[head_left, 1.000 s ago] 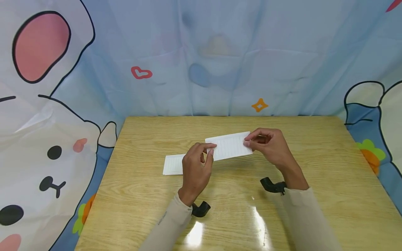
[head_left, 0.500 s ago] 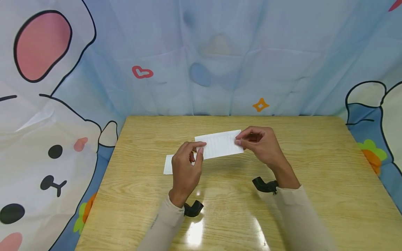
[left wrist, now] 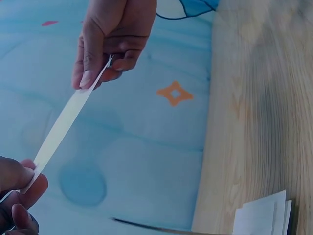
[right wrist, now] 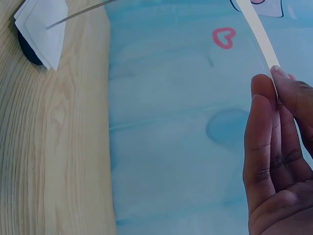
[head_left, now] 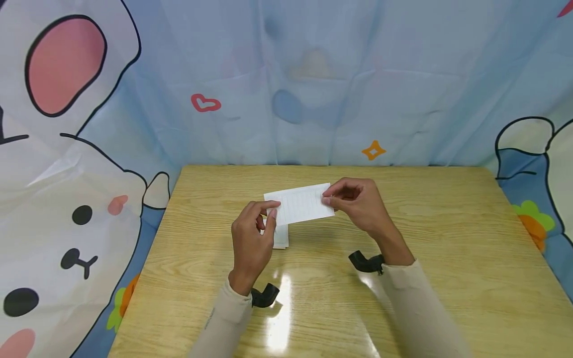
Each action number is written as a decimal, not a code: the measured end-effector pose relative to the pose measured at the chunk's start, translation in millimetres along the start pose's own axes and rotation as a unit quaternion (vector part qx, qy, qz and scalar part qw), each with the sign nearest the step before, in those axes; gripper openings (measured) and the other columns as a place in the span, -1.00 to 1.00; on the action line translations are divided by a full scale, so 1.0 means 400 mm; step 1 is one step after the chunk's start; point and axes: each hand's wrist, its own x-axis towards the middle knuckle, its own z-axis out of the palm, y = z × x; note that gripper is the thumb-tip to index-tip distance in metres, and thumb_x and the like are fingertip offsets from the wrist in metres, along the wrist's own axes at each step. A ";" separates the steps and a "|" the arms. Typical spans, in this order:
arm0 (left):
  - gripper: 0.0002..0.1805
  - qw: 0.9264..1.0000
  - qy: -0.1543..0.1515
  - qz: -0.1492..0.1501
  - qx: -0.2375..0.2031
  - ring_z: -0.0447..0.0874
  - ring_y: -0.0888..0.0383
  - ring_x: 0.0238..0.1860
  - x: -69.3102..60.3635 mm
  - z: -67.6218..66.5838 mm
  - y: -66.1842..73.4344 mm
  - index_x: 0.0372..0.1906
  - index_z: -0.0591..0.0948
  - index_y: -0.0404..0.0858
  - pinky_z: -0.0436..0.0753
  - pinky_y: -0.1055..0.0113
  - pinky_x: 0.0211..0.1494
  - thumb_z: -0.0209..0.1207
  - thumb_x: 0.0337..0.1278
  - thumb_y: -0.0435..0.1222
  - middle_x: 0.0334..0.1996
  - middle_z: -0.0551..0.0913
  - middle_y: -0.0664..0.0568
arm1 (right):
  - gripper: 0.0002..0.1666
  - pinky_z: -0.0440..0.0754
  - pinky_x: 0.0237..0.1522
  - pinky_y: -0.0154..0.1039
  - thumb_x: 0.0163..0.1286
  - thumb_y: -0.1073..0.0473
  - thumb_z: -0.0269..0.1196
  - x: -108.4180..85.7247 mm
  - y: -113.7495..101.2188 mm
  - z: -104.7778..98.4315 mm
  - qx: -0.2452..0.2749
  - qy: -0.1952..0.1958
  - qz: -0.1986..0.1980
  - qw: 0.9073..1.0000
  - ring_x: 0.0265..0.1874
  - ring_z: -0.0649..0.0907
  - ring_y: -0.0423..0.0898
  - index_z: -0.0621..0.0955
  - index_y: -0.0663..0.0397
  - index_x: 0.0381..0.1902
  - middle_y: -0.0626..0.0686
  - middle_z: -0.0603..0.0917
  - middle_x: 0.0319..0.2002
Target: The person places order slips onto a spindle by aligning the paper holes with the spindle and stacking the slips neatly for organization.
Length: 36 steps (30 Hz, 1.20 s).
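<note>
A white sheet of paper (head_left: 302, 205) with faint ruled lines is held up above the table, slightly tilted. My left hand (head_left: 251, 241) pinches its left end between thumb and fingers. At the opposite end, my right hand (head_left: 361, 206) pinches the paper with thumb and fingertips. Both wrist views show the sheet nearly edge-on and lightly bowed. Below it, a small stack of white papers (head_left: 281, 236) lies on the table, partly hidden by the held sheet and my left hand. Several layered edges of that stack (left wrist: 261, 215) show in the left wrist view.
A light wood-grain table (head_left: 447, 238) spreads under both hands, with glare near its front. Behind it hangs a pale blue curtain (head_left: 233, 59) with cartoon prints. A black curved piece (head_left: 265, 296) is worn at the left wrist, another (head_left: 366, 262) at the right.
Both hands have moved left together, carrying the sheet between them. The stack, earlier visible to the left of my left hand, now shows to its right, beneath the sheet.
</note>
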 end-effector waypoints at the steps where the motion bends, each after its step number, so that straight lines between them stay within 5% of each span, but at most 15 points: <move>1: -0.81 1.000 0.000 0.000 0.001 0.39 0.11 -0.55 0.001 -0.003 -0.002 -0.04 0.81 -0.20 0.40 0.38 -0.42 0.29 0.39 -0.45 -0.41 0.64 -0.01 | -0.89 0.73 -0.34 -0.26 0.34 0.33 0.50 0.002 0.000 0.004 0.000 -0.001 0.001 1.000 -0.46 0.73 -0.09 0.79 0.25 -0.21 -0.03 0.82 -0.25; 23: -0.80 0.999 0.014 -0.032 0.026 0.45 0.01 -0.53 0.008 -0.057 -0.047 -0.05 0.82 -0.20 0.42 0.37 -0.40 0.30 0.36 -0.47 -0.37 0.68 -0.03 | -0.91 0.71 -0.37 -0.25 0.33 0.29 0.51 0.027 0.002 0.096 0.008 0.004 -0.004 1.000 -0.49 0.70 -0.04 0.81 0.17 -0.23 0.07 0.80 -0.28; 36: -0.79 0.998 0.024 -0.047 0.040 0.38 0.18 -0.53 0.012 -0.075 -0.082 -0.06 0.82 -0.22 0.39 0.38 -0.43 0.31 0.33 -0.50 -0.35 0.72 -0.04 | -0.92 0.75 -0.35 -0.20 0.31 0.28 0.53 0.040 0.009 0.144 0.014 0.009 0.012 1.000 -0.50 0.70 -0.08 0.82 0.12 -0.26 0.06 0.80 -0.29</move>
